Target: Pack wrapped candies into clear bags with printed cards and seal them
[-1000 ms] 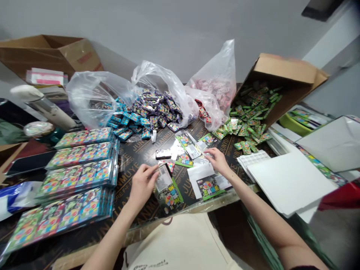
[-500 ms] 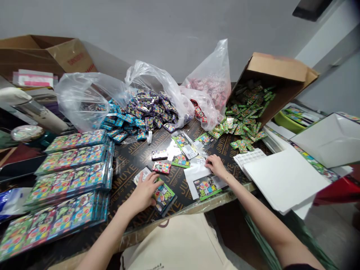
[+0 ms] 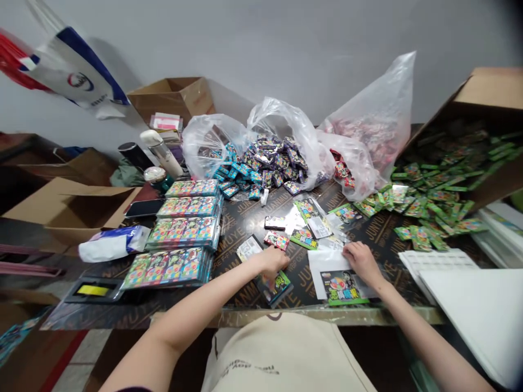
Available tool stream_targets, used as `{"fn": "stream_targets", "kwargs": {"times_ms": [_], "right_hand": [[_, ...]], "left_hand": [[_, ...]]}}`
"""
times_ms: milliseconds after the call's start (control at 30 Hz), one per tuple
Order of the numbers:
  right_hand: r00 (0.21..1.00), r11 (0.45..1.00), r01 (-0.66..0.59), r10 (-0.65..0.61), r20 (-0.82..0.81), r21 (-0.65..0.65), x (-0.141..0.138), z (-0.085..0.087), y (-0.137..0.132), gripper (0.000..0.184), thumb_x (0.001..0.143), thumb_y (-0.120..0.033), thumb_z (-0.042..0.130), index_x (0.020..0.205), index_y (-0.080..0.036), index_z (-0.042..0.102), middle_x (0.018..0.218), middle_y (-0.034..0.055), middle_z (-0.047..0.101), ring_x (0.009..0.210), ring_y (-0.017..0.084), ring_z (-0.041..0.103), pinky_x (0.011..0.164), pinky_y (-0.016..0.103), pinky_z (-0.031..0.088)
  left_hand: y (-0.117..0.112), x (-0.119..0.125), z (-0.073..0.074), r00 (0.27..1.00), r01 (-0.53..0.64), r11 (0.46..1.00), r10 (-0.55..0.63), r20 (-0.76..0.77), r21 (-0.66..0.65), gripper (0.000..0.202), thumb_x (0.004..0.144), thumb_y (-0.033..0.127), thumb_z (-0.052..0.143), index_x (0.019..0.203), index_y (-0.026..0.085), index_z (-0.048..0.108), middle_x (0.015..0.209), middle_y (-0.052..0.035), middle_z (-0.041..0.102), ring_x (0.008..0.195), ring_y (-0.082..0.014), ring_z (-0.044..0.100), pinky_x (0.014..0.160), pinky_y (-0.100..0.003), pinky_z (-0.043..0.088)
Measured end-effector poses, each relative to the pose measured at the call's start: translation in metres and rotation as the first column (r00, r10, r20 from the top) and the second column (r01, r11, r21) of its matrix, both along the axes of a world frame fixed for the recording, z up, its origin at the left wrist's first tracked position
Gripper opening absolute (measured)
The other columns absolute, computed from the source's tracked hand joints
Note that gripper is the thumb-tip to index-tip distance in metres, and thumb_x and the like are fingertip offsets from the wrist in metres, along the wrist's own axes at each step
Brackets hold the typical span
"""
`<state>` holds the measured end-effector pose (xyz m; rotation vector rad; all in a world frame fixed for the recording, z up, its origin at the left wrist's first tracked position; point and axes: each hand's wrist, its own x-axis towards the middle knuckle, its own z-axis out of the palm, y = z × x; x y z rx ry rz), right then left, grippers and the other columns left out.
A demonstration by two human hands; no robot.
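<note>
My left hand (image 3: 274, 263) is over a small pile of dark, green-edged printed candy packets (image 3: 281, 287) near the table's front edge. Its fingers bend downward and are partly smeared, so their grip is unclear. Beside it lie a red candy box (image 3: 276, 240) and a black-and-white one (image 3: 275, 222). My right hand (image 3: 361, 262) pinches the upper edge of a clear plastic bag (image 3: 337, 246). A white sheet (image 3: 317, 275) and a printed candy packet (image 3: 344, 287) lie just below that hand. More printed packets (image 3: 312, 218) rest beyond both hands.
Stacked multi-pack candy sheets (image 3: 167, 268) stand at left. Behind are plastic bags (image 3: 281, 111) with blue, purple and red packs. Green packs (image 3: 425, 201) spill from a tipped carton (image 3: 492, 90) at right. White boards (image 3: 461, 310) lie at front right; bottles (image 3: 163, 155) stand at back left.
The view has swung left, bringing in the hanging bag and open cartons. My left hand's fingers, spread on the packet pile before, are now bent downward. My right hand stays at the plastic bag.
</note>
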<state>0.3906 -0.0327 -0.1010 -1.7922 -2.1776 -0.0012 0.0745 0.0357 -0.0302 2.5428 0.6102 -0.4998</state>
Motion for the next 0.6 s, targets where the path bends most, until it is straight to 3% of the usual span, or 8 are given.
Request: {"fn": "stream_targets", "kwargs": {"times_ms": [67, 133, 200, 267, 333, 400, 500, 600], "right_hand": [[1.0, 1.0, 0.008, -0.007, -0.016, 0.017, -0.005, 0.002, -0.003, 0.012, 0.082, -0.018, 0.045, 0.074, -0.019, 0.053, 0.084, 0.0095, 0.059, 0.081, 0.024, 0.049, 0.073, 0.035, 0.034], [0.996, 1.0, 0.017, -0.017, -0.085, 0.008, -0.01, 0.004, -0.006, 0.014, 0.083, -0.016, 0.041, 0.074, -0.019, 0.052, 0.087, 0.0108, 0.059, 0.084, 0.024, 0.049, 0.077, 0.036, 0.035], [0.987, 0.999, 0.037, -0.04, -0.157, -0.02, -0.015, 0.005, -0.008, 0.016, 0.083, -0.014, 0.039, 0.074, -0.02, 0.051, 0.082, 0.0096, 0.058, 0.082, 0.023, 0.05, 0.076, 0.035, 0.037], [0.977, 0.996, 0.078, -0.085, -0.196, -0.043, -0.016, 0.004, -0.008, 0.016, 0.083, -0.015, 0.038, 0.074, -0.02, 0.05, 0.075, 0.0069, 0.057, 0.076, 0.021, 0.052, 0.071, 0.031, 0.039], [0.963, 0.99, 0.132, -0.14, -0.231, -0.05, -0.013, 0.003, -0.007, 0.014, 0.084, -0.017, 0.037, 0.077, -0.021, 0.048, 0.071, 0.004, 0.057, 0.069, 0.019, 0.054, 0.065, 0.028, 0.04], [0.94, 0.981, 0.187, -0.193, -0.281, -0.05, -0.011, 0.006, -0.005, 0.01, 0.085, -0.021, 0.036, 0.081, -0.022, 0.045, 0.069, 0.0015, 0.056, 0.062, 0.017, 0.054, 0.059, 0.027, 0.04], [0.901, 0.962, 0.274, -0.261, -0.347, -0.014, -0.015, 0.017, 0.002, 0.01, 0.086, -0.025, 0.034, 0.085, -0.021, 0.043, 0.075, 0.0036, 0.057, 0.064, 0.018, 0.055, 0.061, 0.029, 0.041], [0.851, 0.942, 0.33, -0.267, -0.451, 0.065, -0.045, 0.042, 0.009, 0.011, 0.086, -0.027, 0.036, 0.089, -0.02, 0.043, 0.091, 0.0095, 0.056, 0.083, 0.021, 0.054, 0.073, 0.033, 0.041]], "left_hand": [[0.004, -0.002, 0.011, 0.995, -0.052, 0.996, 0.058, 0.083, -0.075, 0.04, 0.048, 0.028, 0.077, 0.081, 0.019, 0.058, 0.077, -0.0027, 0.061, 0.072, -0.0214, 0.055, 0.065, -0.028, 0.04], [0.007, -0.007, 0.026, 0.931, -0.201, 0.977, 0.214, 0.294, -0.076, 0.038, 0.055, 0.027, 0.074, 0.089, 0.021, 0.057, 0.077, 0.0003, 0.06, 0.071, -0.0187, 0.055, 0.063, -0.026, 0.039], [0.009, -0.015, 0.04, 0.762, -0.353, 0.926, 0.368, 0.532, -0.136, 0.045, 0.066, 0.026, 0.067, 0.108, 0.023, 0.051, 0.086, -0.0004, 0.06, 0.078, -0.018, 0.055, 0.069, -0.026, 0.04], [0.008, -0.022, 0.047, 0.575, -0.391, 0.862, 0.502, 0.646, -0.322, 0.047, 0.075, 0.024, 0.058, 0.119, 0.023, 0.042, 0.094, -0.0023, 0.058, 0.083, -0.0172, 0.056, 0.072, -0.027, 0.042], [0.004, -0.028, 0.046, 0.439, -0.372, 0.78, 0.625, 0.646, -0.502, 0.042, 0.077, 0.023, 0.056, 0.117, 0.022, 0.044, 0.099, -0.0039, 0.057, 0.086, -0.0169, 0.057, 0.072, -0.027, 0.044], [-0.005, -0.031, 0.039, 0.367, -0.362, 0.703, 0.711, 0.6, -0.612, 0.036, 0.076, 0.023, 0.057, 0.11, 0.021, 0.048, 0.1, -0.0045, 0.058, 0.086, -0.017, 0.058, 0.072, -0.028, 0.046], [-0.019, -0.033, 0.028, 0.295, -0.372, 0.623, 0.782, 0.549, -0.688, 0.035, 0.073, 0.024, 0.061, 0.106, 0.019, 0.05, 0.095, -0.0042, 0.06, 0.083, -0.0171, 0.059, 0.071, -0.029, 0.048], [-0.025, -0.035, 0.029, 0.182, -0.412, 0.563, 0.821, 0.541, -0.716, 0.03, 0.07, 0.027, 0.065, 0.097, 0.017, 0.055, 0.092, -0.0041, 0.062, 0.079, -0.0162, 0.06, 0.071, -0.028, 0.048]]}}
